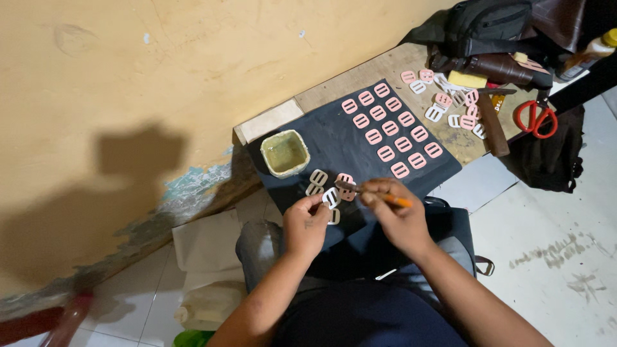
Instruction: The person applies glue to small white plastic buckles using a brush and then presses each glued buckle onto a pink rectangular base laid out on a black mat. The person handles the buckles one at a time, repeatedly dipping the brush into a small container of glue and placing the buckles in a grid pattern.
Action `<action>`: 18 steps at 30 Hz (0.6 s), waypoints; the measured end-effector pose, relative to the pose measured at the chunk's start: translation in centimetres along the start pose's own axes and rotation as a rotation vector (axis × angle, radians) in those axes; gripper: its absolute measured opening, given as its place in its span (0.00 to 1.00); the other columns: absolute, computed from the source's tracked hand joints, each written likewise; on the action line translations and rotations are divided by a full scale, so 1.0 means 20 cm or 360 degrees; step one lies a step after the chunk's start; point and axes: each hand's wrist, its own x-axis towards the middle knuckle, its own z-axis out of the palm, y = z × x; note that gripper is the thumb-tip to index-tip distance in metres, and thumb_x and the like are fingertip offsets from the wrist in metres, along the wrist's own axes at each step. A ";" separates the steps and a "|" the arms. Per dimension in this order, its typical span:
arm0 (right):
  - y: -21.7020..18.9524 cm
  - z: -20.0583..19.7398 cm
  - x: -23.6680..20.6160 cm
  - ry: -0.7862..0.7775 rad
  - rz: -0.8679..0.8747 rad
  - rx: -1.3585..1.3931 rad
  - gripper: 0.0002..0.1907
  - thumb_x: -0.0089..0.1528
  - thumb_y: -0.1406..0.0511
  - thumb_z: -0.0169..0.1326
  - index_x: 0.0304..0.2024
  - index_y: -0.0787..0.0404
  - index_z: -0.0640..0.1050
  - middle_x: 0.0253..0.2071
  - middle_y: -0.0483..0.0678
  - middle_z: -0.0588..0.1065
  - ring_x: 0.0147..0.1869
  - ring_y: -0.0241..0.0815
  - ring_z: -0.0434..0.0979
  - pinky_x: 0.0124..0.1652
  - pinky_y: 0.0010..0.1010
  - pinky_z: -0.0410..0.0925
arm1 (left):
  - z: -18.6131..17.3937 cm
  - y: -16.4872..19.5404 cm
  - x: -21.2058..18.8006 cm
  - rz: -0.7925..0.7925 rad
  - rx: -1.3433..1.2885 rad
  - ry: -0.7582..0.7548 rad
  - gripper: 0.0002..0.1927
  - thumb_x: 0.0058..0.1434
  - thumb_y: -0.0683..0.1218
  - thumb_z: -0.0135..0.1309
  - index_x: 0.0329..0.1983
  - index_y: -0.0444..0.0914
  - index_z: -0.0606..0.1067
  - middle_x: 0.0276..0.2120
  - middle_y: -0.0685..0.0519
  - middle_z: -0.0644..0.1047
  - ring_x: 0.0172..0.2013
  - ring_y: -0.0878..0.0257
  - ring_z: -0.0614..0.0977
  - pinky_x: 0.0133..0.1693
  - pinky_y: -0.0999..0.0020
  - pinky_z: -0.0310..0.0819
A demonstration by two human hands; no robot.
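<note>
My left hand (pixel 306 222) pinches a small white slide buckle (pixel 330 196) at the near edge of a black cloth (pixel 334 138). My right hand (pixel 395 215) grips a thin brush with an orange handle (pixel 398 201); its dark tip (pixel 344 186) rests by the white buckle and a pink one (pixel 347 180). Two more white buckles (pixel 317 180) lie just beyond my left fingers. Rows of pink buckles (pixel 392 128) are laid out on the far half of the cloth. A pale square cup of liquid (pixel 285 153) stands at the cloth's left side.
A wooden board (pixel 360 74) against the yellow wall carries loose pink and white buckles (pixel 450 103), a yellow block (pixel 467 79), a brown-handled tool (pixel 493 125), red scissors (pixel 535 117), a bottle (pixel 588 54) and dark bags (pixel 495 29). White floor tiles (pixel 553 244) lie to the right.
</note>
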 end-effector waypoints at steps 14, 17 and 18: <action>-0.02 -0.04 0.01 -0.0269 -0.0062 -0.0569 0.06 0.62 0.70 0.58 0.42 0.65 0.80 0.45 0.50 0.79 0.48 0.39 0.79 0.49 0.30 0.71 | -0.01 -0.17 0.06 -0.0232 -0.0337 0.0087 0.15 0.67 0.43 0.52 0.53 0.31 0.77 0.33 0.50 0.84 0.31 0.67 0.85 0.38 0.74 0.80; 0.00 0.03 0.13 -0.0134 0.0232 -0.0241 0.12 0.65 0.67 0.56 0.51 0.61 0.77 0.44 0.48 0.81 0.48 0.37 0.81 0.49 0.29 0.73 | -0.04 -0.22 0.06 -0.0205 -0.0522 0.0053 0.15 0.66 0.42 0.52 0.52 0.30 0.78 0.38 0.52 0.83 0.35 0.68 0.85 0.40 0.75 0.82; 0.00 0.06 0.18 -0.0175 0.0129 -0.0261 0.12 0.65 0.67 0.57 0.50 0.61 0.77 0.46 0.48 0.81 0.50 0.38 0.81 0.50 0.30 0.73 | -0.04 -0.24 0.06 -0.0218 -0.0548 0.0055 0.15 0.66 0.42 0.53 0.52 0.30 0.78 0.37 0.50 0.83 0.35 0.67 0.85 0.39 0.74 0.81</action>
